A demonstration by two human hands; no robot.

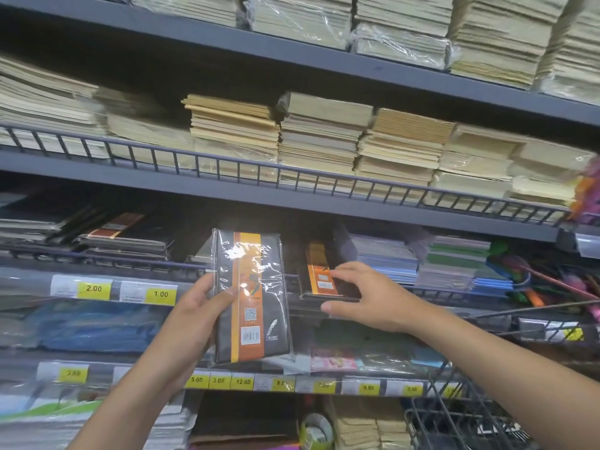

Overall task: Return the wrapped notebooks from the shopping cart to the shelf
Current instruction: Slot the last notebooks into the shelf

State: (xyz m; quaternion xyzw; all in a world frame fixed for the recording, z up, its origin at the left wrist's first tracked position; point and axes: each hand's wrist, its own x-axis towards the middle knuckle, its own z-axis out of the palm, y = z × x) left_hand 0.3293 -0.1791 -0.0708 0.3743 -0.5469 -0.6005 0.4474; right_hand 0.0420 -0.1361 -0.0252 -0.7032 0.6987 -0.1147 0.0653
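Left hand (201, 306): raised in front of the shelving, clamped on a wrapped notebook (259, 280); thumb across the front cover, fingers hidden behind it
Wrapped notebook: held upright and slightly tilted; dark cover with an orange stripe down the middle, glossy plastic wrap catching the light; clear of the shelf, just left of the right hand
Right hand (363, 300): well apart from the left; fingers fairly straight, laid on the near end of a second notebook (319, 271); thumb spread below that notebook's front edge, and I cannot tell whether it touches
Second notebook: same dark and orange cover; lying flat on the middle shelf (130, 259), its near end sticking out over the wire rail
Upper shelves: stacks of tan notebooks (233, 125), some bundled in plastic
Price tags (94, 289): yellow, along the shelf edges
Shopping cart (454, 414): dark wire frame at the lower right, beneath the right forearm
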